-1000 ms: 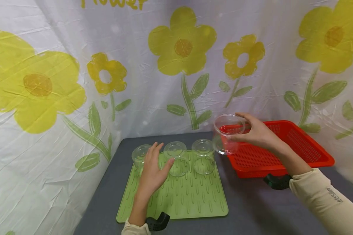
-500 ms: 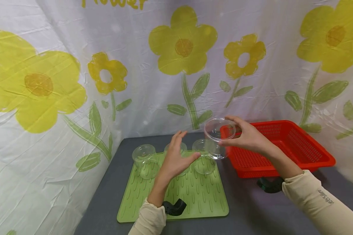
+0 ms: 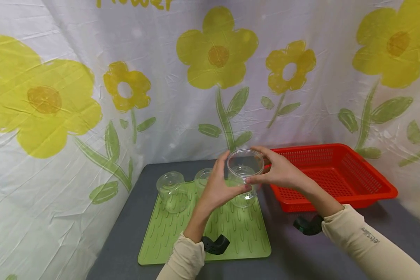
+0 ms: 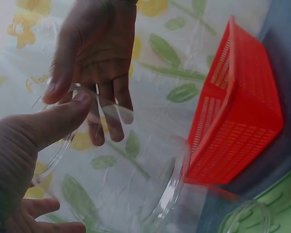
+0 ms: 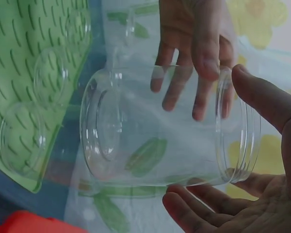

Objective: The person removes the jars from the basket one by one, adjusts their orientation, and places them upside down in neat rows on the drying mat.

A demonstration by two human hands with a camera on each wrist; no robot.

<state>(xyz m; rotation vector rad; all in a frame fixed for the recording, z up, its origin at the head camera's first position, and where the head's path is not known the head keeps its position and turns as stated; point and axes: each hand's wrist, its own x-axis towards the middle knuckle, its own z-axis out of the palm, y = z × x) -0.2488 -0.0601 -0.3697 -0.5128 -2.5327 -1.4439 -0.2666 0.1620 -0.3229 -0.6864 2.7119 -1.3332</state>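
Observation:
A clear plastic jar (image 3: 245,165) with a threaded rim is held upright, mouth up, above the far right part of a green ribbed mat (image 3: 210,241). My right hand (image 3: 280,170) grips its rim from the right, thumb in front and fingers behind. On the opposite side my left hand (image 3: 217,188) holds it too, the thumb at the rim and the fingers along the wall, as the jar (image 5: 157,128) shows in the right wrist view. Along the mat's far edge stand more clear jars, one jar (image 3: 172,192) at the left, others partly hidden behind my left hand and the held jar.
A red perforated basket (image 3: 336,204) stands to the right of the mat on the dark grey tabletop (image 3: 119,241). Behind the table hangs a white curtain (image 3: 175,128) with printed yellow flowers. Black wrist cameras sit below both hands.
My right hand has carried the jar left and slightly down, from beside the basket to over the mat. My left hand has moved right and taken hold of the jar.

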